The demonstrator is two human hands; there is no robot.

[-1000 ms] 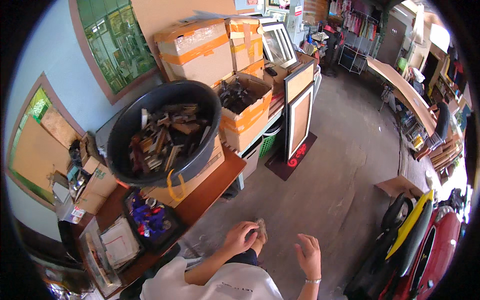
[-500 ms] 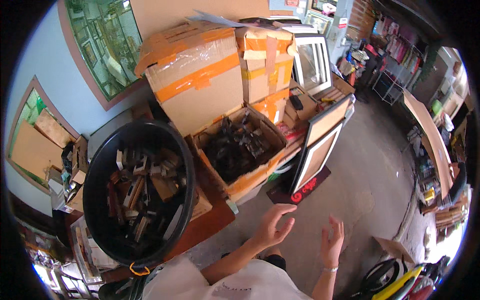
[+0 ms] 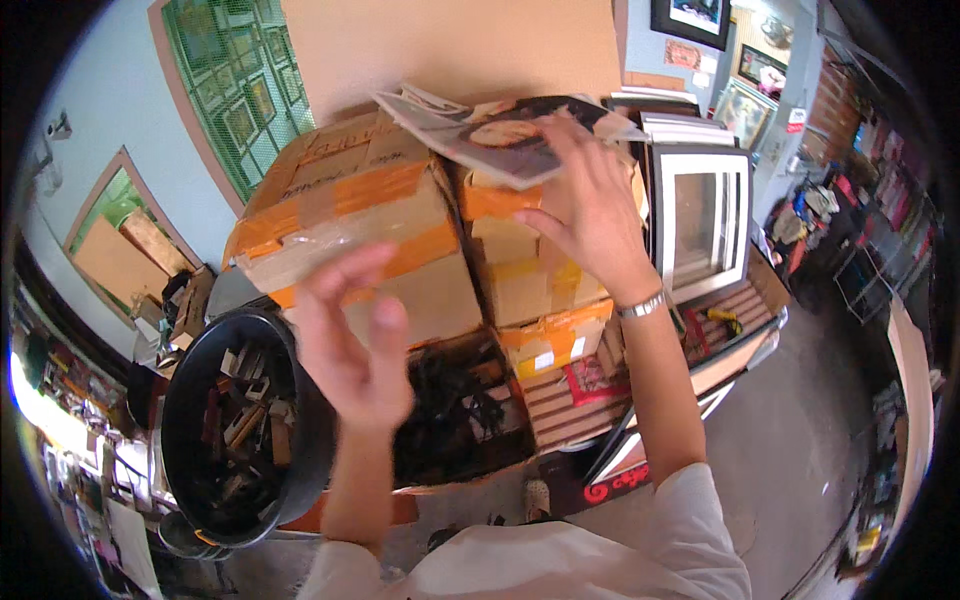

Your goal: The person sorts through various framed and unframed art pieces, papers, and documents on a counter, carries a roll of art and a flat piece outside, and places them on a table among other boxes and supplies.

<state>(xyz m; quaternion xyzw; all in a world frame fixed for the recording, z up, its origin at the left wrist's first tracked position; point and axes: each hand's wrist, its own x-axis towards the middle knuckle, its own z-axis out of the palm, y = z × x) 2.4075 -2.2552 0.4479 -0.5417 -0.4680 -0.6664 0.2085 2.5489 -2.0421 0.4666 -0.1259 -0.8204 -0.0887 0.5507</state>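
Note:
My right hand [image 3: 595,205] reaches over a glossy printed sheet [image 3: 460,135] on top of the taped cardboard boxes. Its fingers overlap the sheet's right part and its thumb stands apart, lower down; whether they touch is hard to tell. In front of the large left cardboard box [image 3: 345,210], my left hand [image 3: 355,350] is raised, slightly blurred, with fingers bent and apart and nothing in it. Beneath that hand, an open carton [image 3: 515,425] of dark pieces is partly hidden by my forearm. A narrower box [image 3: 520,265] with yellow and orange tape stands below my right hand.
At left stands a black tub [image 3: 315,440] filled with frame offcuts. White-edged frames [image 3: 700,225] lean to the right of the boxes, over a slatted surface [image 3: 570,410]. Concrete floor [image 3: 800,430] runs along the right side, with a cardboard panel [image 3: 908,400] beyond.
Both hands have moved up and forward from near my body, the right to the printed sheet, the left before the large box. The view has shifted toward the boxes.

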